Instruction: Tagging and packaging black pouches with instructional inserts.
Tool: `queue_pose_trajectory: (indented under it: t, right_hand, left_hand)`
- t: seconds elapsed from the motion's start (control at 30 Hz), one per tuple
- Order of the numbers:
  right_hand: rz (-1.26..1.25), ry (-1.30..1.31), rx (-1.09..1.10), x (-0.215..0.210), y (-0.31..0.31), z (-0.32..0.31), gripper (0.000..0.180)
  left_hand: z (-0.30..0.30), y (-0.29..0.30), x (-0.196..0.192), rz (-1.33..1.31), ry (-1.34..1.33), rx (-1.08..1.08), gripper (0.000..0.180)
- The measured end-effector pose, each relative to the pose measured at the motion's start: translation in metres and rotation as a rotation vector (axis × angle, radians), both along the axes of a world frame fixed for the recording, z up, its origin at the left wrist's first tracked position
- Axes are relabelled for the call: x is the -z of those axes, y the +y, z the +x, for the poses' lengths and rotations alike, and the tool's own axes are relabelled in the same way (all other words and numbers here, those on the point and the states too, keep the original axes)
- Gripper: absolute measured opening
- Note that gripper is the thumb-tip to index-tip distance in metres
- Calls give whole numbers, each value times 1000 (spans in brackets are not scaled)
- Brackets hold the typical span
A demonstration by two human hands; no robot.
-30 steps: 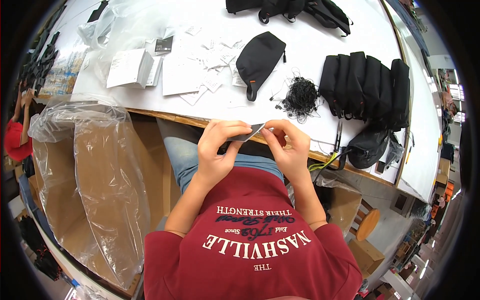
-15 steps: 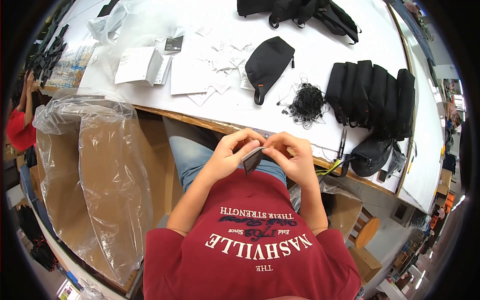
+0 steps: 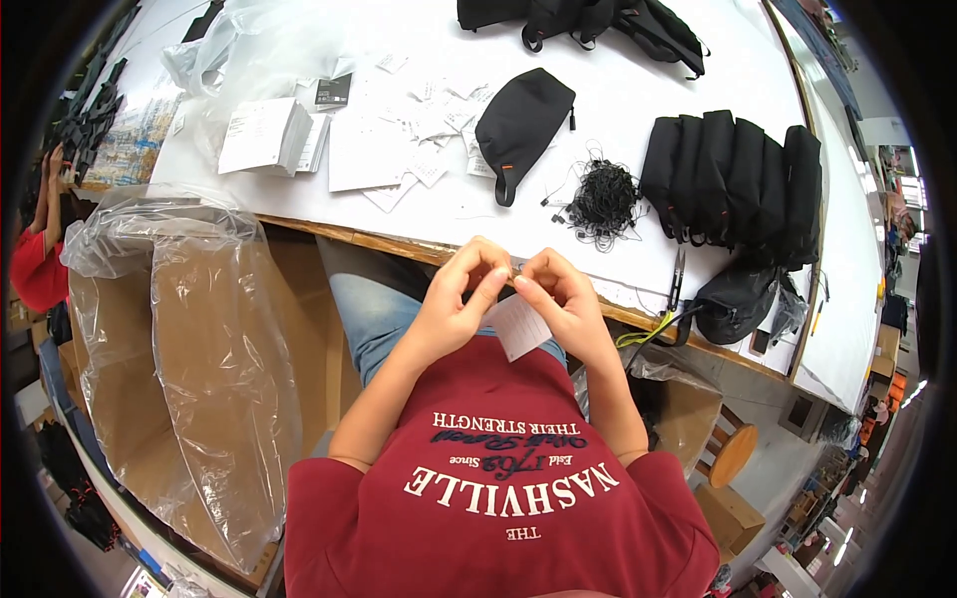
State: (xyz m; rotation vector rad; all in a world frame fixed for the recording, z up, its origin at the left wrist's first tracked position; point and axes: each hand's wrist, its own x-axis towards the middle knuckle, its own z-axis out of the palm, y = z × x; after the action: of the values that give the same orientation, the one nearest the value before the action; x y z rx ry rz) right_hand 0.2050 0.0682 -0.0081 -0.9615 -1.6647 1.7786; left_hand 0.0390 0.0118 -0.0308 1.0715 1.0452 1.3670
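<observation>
The left hand [image 3: 459, 304] and the right hand [image 3: 566, 294] meet at the fingertips, thumb and forefinger of each pinching the upper end of a white hang tag [image 3: 520, 331]; the tag hangs below them, print showing, before the maroon T-shirt [image 3: 503, 419] (what exactly lies between the fingertips is too small to tell); beyond, on the white table [image 3: 429, 214], a tangle of black strings [image 3: 603, 199] lies between a single black bag [image 3: 523, 125] and a row of black bags [image 3: 728, 179].
</observation>
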Motion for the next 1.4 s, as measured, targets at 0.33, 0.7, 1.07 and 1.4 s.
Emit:
queue_pose_trajectory:
  t: [0.33, 0.7, 1.07, 1.4]
  right_hand:
    - [-233, 29, 84, -6, 4, 11, 12]
    - [-142, 59, 337, 10, 7, 14, 10]
    - [362, -326, 219, 4, -5, -10, 10]
    - [-26, 56, 270, -8, -2, 5, 13]
  left_hand:
    - [-8, 69, 34, -19, 718, -206, 25]
    - [-5, 49, -13, -138, 337, -99, 19]
    - [-12, 13, 5, -291, 73, -81, 23]
    - [-8, 12, -29, -70, -65, -317, 5]
